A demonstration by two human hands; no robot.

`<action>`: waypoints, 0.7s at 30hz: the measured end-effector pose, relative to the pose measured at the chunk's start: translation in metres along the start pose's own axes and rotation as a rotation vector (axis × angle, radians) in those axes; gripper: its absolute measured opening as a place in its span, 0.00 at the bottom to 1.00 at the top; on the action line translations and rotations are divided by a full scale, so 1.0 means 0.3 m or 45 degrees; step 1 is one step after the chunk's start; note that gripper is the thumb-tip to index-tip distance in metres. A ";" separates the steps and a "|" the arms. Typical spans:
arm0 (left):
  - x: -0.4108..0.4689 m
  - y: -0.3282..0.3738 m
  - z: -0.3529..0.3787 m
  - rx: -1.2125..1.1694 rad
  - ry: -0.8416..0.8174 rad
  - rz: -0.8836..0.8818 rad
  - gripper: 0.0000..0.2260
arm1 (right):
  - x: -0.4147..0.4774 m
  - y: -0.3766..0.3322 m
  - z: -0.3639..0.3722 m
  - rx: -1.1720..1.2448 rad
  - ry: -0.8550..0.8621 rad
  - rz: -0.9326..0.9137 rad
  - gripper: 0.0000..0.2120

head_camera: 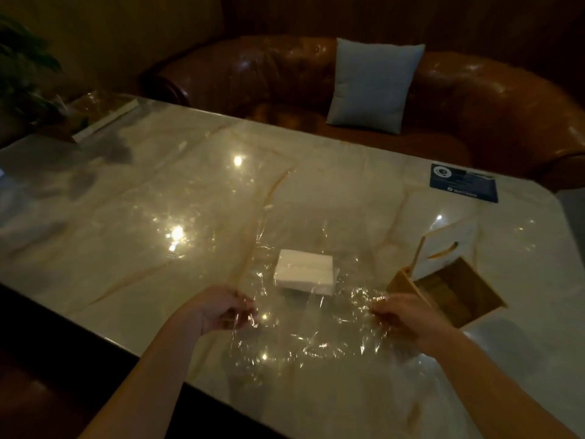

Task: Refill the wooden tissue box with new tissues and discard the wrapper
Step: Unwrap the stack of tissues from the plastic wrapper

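A white stack of tissues (304, 275) lies on the marble table (158, 217), a little beyond my hands. A clear, crinkled plastic wrapper (310, 324) is stretched between my hands in front of the stack. My left hand (221, 308) pinches its left edge and my right hand (408, 318) pinches its right edge. The wooden tissue box (449, 293) stands open to the right of the tissues, just behind my right hand. Its lid (443, 251) leans upright behind the box.
A dark blue card (463, 182) lies flat near the table's far right corner. A brown leather sofa (285, 74) with a pale cushion (373, 85) runs behind the table. A plant (22, 68) and a tray-like object (101, 112) sit at the far left.
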State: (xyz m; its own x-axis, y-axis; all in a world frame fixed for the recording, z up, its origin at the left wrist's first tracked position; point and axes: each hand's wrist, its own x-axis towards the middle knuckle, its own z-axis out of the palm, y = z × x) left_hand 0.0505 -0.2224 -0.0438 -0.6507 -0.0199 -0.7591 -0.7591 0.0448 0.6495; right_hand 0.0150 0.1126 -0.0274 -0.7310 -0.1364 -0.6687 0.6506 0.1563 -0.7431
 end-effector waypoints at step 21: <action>0.003 0.139 0.036 -0.368 0.097 0.144 0.08 | 0.019 -0.129 0.085 0.333 -0.030 -0.036 0.13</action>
State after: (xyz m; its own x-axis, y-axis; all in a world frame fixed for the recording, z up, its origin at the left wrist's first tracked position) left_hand 0.0184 -0.2097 -0.0178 -0.7226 -0.1065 -0.6830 -0.6493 -0.2341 0.7236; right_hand -0.0091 0.0809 -0.0031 -0.7464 -0.1605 -0.6459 0.6636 -0.1054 -0.7406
